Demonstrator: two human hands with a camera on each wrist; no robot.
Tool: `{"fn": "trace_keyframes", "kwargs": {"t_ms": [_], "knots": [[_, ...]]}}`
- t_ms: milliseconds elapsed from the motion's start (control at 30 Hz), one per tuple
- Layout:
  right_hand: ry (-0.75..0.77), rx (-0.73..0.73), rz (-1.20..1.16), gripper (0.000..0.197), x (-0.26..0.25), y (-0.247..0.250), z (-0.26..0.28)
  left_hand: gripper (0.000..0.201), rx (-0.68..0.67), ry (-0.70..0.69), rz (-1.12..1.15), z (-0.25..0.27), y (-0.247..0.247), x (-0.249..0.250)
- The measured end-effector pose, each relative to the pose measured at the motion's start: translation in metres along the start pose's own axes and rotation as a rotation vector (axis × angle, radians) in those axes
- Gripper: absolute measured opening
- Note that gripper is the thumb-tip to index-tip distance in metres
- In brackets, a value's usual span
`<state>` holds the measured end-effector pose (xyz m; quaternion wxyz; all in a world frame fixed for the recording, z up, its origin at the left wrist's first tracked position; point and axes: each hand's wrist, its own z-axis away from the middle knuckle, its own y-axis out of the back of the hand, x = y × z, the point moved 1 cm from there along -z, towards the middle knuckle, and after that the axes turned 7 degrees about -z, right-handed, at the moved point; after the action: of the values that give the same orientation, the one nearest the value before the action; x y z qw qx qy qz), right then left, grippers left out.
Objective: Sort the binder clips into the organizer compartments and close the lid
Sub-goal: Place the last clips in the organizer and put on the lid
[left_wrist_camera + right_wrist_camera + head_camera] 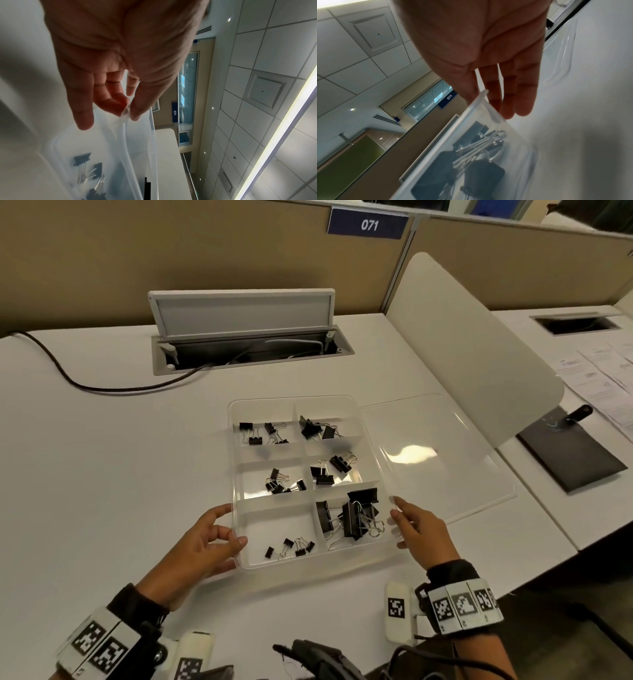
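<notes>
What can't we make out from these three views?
- Left wrist view: left hand hides the organizer rim where its fingers pinch; clips blurred through the wall.
- Right wrist view: right hand blurred; rim contact unclear.
- Head view: exact clip counts, piles overlap; lid hinge indiscernible.

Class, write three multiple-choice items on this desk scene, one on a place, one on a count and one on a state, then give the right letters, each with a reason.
1. Where does the clear lid lie?
A. on the organizer
B. flat on the desk, right of the organizer
C. in the left hand

2. How many compartments of the organizer hold binder clips?
A. two
B. four
C. six

3. What is the left hand doing?
A. pinching the organizer's left rim
B. lifting a clip
C. resting flat on the desk

Answers:
1 B, the lid lies beside the organizer's right edge, near the right hand.
2 C, two columns of three, each with black clips, the largest binder clips at near right.
3 A, the left wrist view shows thumb and fingers closed on the rim.
</notes>
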<state>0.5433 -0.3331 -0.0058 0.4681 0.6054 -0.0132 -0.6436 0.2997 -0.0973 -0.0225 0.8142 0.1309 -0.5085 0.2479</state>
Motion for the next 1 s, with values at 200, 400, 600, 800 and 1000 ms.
{"fn": "trace_keyframes", "kwargs": {"t_ms": [200, 400, 600, 800, 1000], "knots": [[0.031, -0.024, -0.036, 0.04, -0.011, -0.029, 0.009, 0.052, 0.064, 0.028, -0.044, 0.019, 0.025, -0.007], [0.075, -0.045, -0.04, 0.041, -0.032, -0.063, 0.016, 0.05, 0.144, 0.034, -0.027, 0.041, 0.058, -0.014], [0.116, -0.108, -0.038, 0.042, -0.054, -0.098, 0.022, 0.051, 0.208, 0.029, -0.008, 0.065, 0.097, -0.022], [0.184, -0.17, -0.013, 0.038, -0.086, -0.139, 0.027, 0.05, 0.267, 0.033, 0.027, 0.09, 0.142, -0.029], [0.238, -0.23, 0.027, 0.038, -0.112, -0.169, 0.035, 0.05, 0.312, 0.036, 0.051, 0.113, 0.182, -0.039]]}}
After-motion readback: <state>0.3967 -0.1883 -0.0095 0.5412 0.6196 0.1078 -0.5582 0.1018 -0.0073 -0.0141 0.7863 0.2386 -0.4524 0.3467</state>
